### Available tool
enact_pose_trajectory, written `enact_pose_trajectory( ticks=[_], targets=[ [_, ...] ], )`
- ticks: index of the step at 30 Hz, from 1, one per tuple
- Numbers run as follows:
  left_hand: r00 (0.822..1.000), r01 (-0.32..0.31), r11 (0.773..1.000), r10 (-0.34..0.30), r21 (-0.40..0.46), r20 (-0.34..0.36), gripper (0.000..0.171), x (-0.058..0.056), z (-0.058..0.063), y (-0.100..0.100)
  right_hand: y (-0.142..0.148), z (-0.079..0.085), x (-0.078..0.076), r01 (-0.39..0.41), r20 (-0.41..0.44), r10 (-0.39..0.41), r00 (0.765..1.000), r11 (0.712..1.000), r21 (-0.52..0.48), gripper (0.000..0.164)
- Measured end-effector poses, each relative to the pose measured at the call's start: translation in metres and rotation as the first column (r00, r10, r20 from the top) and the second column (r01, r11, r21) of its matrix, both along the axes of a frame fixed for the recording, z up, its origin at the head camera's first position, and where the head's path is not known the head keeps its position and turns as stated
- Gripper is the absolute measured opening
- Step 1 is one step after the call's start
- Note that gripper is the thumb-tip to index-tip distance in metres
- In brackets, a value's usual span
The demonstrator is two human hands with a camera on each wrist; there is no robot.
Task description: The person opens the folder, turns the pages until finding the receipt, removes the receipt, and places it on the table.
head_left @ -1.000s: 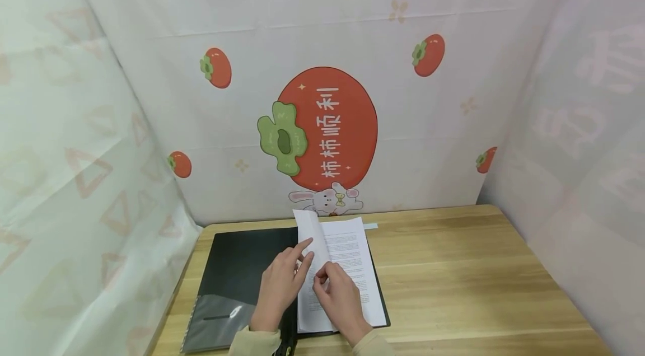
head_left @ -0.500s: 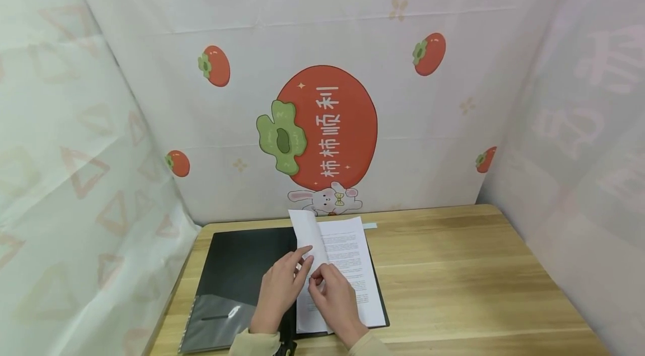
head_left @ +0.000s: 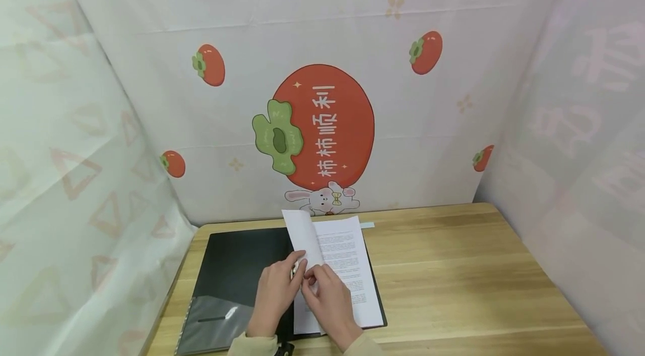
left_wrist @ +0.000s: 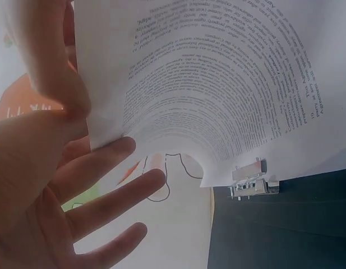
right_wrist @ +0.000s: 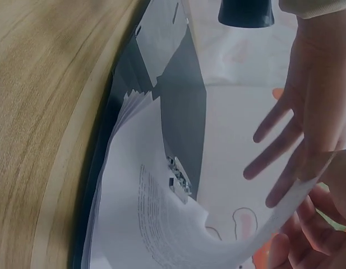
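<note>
A black folder (head_left: 247,258) lies spread on the table with a stack of printed paper (head_left: 347,277) on its right side. The top sheet (head_left: 302,233) is lifted and curls over toward the left. My right hand (head_left: 327,300) pinches this sheet's edge between thumb and fingertips. Close beside it, my left hand (head_left: 277,291) has its fingers straight and spread, with fingertips at the sheet's edge. In the left wrist view, the sheet's printed side bends in an arch above a metal clip (left_wrist: 248,179), which also shows as the clip (right_wrist: 179,178) in the right wrist view.
A clear pocket (head_left: 216,317) covers the lower left of the folder. One pale blue tab (head_left: 368,225) sticks out by the stack's top right corner. The wooden table (head_left: 453,277) extends to the right, and a white printed curtain (head_left: 428,160) hangs behind it.
The lifted sheet has swung a little farther left, and my right hand has moved left with it, closer to my left hand. The left hand's fingertips sit slightly lower. The head view has shifted slightly.
</note>
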State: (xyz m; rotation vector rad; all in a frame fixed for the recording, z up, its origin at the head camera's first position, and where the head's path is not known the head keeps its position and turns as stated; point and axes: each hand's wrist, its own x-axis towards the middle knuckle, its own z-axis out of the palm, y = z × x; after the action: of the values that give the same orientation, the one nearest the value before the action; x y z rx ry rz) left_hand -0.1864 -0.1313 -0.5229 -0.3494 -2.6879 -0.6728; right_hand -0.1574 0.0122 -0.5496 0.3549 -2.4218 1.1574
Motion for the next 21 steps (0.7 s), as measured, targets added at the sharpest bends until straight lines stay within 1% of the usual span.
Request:
enact_pose_trajectory(
  ticks=[3, 7, 10, 13, 16, 18, 21],
  targets=[
    [1.0, 0.004, 1.0, -0.004, 0.013, 0.02, 0.023, 0.001, -0.001, -0.004, 0.004, 0.002, 0.003, -0.003, 0.015, 0.003, 1.0, 1.0, -0.01, 0.011],
    [1.0, -0.012, 1.0, 0.012, 0.013, 0.028, 0.026, 0.003, -0.002, -0.011, 0.01, 0.002, 0.005, -0.022, 0.049, 0.026, 0.998, 0.997, -0.072, 0.011],
    [0.999, -0.032, 0.999, 0.032, -0.001, 0.028, 0.028, 0.004, -0.003, -0.016, 0.017, -0.002, 0.003, -0.011, 0.074, 0.02, 0.997, 0.992, -0.126, 0.011],
    [0.998, -0.053, 0.999, 0.053, -0.013, 0.035, 0.031, 0.006, -0.004, -0.019, 0.03, -0.01, -0.004, 0.044, 0.1, -0.029, 0.995, 0.987, -0.154, 0.014],
    [0.995, -0.084, 0.996, 0.085, -0.007, 0.055, 0.037, 0.008, -0.004, -0.023, 0.049, -0.017, -0.012, 0.125, 0.147, -0.104, 0.984, 0.982, -0.138, 0.013],
    [0.991, -0.111, 0.994, 0.11, 0.006, 0.079, 0.043, 0.009, -0.005, -0.025, 0.063, -0.021, -0.016, 0.187, 0.197, -0.163, 0.967, 0.977, -0.107, 0.01],
    [0.982, -0.151, 0.988, 0.147, 0.028, 0.119, 0.05, 0.011, -0.007, -0.03, 0.081, -0.026, -0.02, 0.259, 0.273, -0.234, 0.933, 0.964, -0.061, 0.004]
  ],
)
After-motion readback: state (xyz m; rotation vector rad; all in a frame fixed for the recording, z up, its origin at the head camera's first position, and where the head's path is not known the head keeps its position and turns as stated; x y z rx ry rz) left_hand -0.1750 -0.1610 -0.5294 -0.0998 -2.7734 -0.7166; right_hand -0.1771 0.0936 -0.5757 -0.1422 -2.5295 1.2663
